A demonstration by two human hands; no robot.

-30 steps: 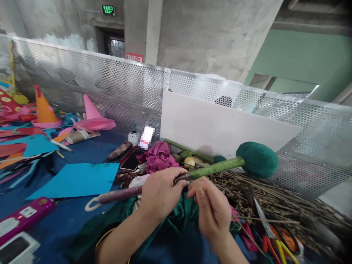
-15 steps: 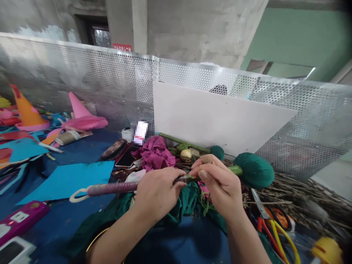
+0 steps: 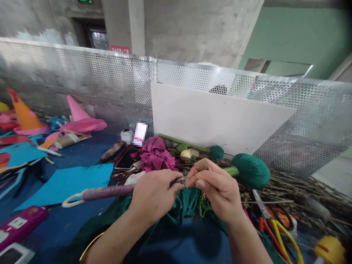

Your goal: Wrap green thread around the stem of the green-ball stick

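Observation:
A long wrapped stick (image 3: 110, 191) runs sideways before me, bound in purple and grey with a cream loop at its left end. Its right end is green and carries a dark green stuffed cloth ball (image 3: 250, 171). My left hand (image 3: 155, 192) is closed around the stick's middle, thumb towards the right. Just right of it, my right hand (image 3: 217, 187) pinches a thin green strand at the stick, mostly hidden by the fingers. Below the hands lie dark green cloth (image 3: 184, 205) and tangled green yarn (image 3: 204, 205).
Scissors (image 3: 277, 227) with red and yellow handles lie at right beside dry twigs (image 3: 291, 190). Purple cloth (image 3: 157, 154), a phone (image 3: 126, 159) and a blue sheet (image 3: 71, 181) are to the left. A perforated metal partition (image 3: 110, 84) stands behind, with a white board (image 3: 214, 115).
The stick and its green ball have shifted slightly left along with both hands. My right fingertips have come closer to my left hand. The camera view has moved a little.

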